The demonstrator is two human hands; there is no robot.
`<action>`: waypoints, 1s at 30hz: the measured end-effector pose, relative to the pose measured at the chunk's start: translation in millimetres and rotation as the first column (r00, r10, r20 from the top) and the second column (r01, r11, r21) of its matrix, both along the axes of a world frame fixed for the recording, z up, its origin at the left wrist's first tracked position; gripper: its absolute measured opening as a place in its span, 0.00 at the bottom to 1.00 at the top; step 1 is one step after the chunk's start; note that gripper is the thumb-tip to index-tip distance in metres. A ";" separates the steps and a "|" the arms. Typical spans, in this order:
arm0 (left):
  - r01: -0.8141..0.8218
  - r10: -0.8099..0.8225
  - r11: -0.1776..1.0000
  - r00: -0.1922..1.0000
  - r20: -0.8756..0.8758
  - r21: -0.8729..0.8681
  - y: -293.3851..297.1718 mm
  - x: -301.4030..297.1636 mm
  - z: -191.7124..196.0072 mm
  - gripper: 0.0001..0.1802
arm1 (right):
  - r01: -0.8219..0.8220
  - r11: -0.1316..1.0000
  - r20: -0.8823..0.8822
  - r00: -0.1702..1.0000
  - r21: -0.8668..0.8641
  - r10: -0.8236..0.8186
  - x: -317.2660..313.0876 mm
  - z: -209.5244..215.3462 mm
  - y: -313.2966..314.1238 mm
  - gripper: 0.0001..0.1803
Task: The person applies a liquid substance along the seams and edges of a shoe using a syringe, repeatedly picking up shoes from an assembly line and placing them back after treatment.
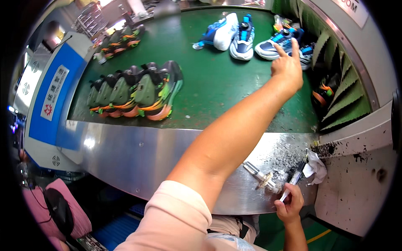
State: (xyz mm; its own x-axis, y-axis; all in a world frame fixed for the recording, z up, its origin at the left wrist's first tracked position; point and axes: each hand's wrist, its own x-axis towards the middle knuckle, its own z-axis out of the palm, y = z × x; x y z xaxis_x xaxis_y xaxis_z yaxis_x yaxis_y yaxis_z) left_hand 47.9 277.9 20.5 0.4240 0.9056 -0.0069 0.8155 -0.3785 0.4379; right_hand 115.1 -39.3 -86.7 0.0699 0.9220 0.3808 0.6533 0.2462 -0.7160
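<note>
My left hand point(289, 67) reaches across the green conveyor belt point(201, 92) to the far right, two fingers stretched out and apart. Its fingertips overlap a blue-and-white sports shoe point(272, 47); whether they touch it I cannot tell. Just left of it are another such shoe point(242, 39) and one tipped to show its white sole point(226, 32). My right hand point(292, 203), low over the metal ledge, is closed round a slim pen-like tool point(295, 178) with a clear barrel and a dark upper end. A crumpled white cloth or tissue point(316, 168) lies beside that tool.
Several green-and-orange shoes point(144, 94) line the belt's left. A green strip curtain point(343, 100) hangs on the right, a dark shoe point(324, 90) against it. A silver tube-like object point(255, 170) lies on the black-stained metal ledge point(138, 159). A person in pink point(67, 205) is at lower left.
</note>
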 end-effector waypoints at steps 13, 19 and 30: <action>-0.748 0.433 0.652 0.500 0.750 0.123 -46.1 -282.0 -108.8 0.32 | -0.013 1.000 -0.025 1.000 -0.026 0.012 16.6 -30.0 32.9 0.28; -0.594 0.450 0.804 0.649 0.613 0.039 -38.1 -293.0 -115.2 0.25 | -0.096 0.985 -0.088 0.993 -0.142 0.084 4.5 -17.9 77.2 0.25; -0.149 0.235 0.967 0.836 0.495 -0.207 -159.8 -350.2 -75.5 0.29 | -0.083 0.946 -0.333 0.943 -0.312 -0.027 37.9 -16.8 119.3 0.21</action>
